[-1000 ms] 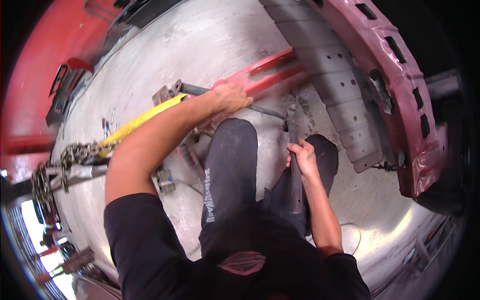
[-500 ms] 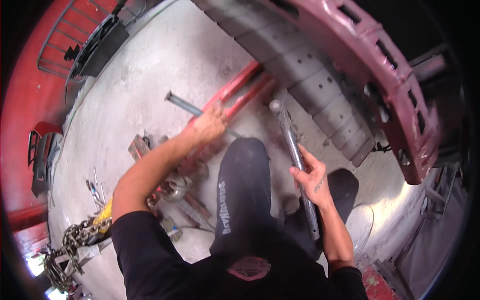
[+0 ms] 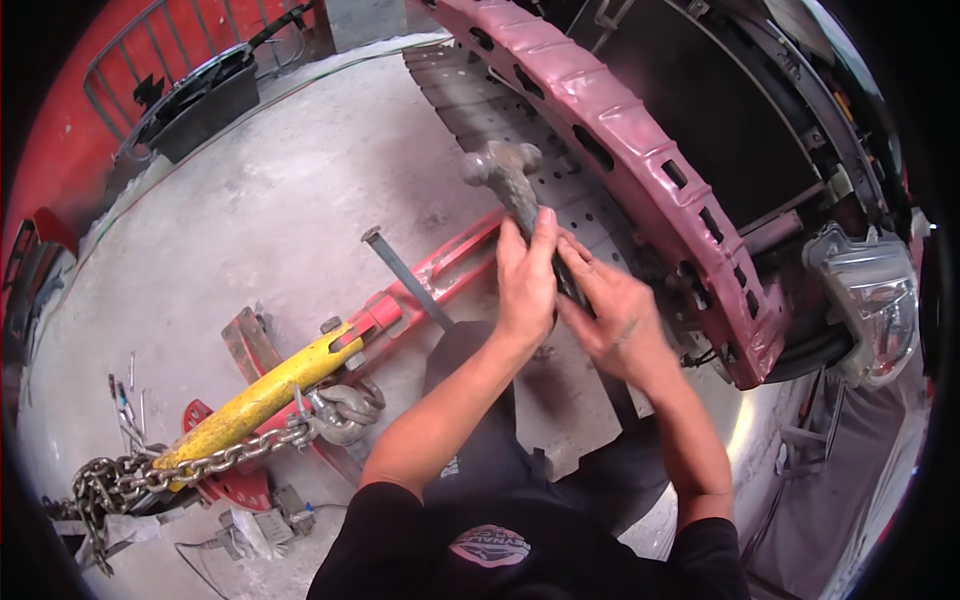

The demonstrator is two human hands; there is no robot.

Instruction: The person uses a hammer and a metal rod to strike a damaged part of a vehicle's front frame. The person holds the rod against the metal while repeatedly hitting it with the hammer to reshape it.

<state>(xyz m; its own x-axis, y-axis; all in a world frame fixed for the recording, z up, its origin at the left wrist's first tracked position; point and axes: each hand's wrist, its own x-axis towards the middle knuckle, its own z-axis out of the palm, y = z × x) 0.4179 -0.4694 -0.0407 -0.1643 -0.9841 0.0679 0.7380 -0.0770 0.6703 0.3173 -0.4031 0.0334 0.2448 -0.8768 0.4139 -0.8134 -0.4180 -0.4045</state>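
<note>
A ball-peen hammer (image 3: 515,180) with a dark metal handle is in both hands, its head up and tilted to the left. My left hand (image 3: 527,285) wraps the handle just below the head. Lower down, my right hand (image 3: 618,318) closes around the same handle, hiding its end. Below and left of the hammer, a long steel pin (image 3: 405,272) stands tilted at a red metal beam (image 3: 455,258), its flat head upward. A yellow cylinder (image 3: 265,400) joins the beam's near end. Neither hand touches the pin.
A pink vehicle crossmember (image 3: 640,130) curves above a perforated grey metal ramp (image 3: 450,90) on the right, beside a headlight (image 3: 870,300). A heavy chain (image 3: 245,445) with a hook (image 3: 345,412) lies along the cylinder. A black bin (image 3: 205,105) stands far left.
My left hand has left the beam beside the pin and now grips the hammer. The hammer has come up and left in my right hand. The view has shifted, showing more of the vehicle.
</note>
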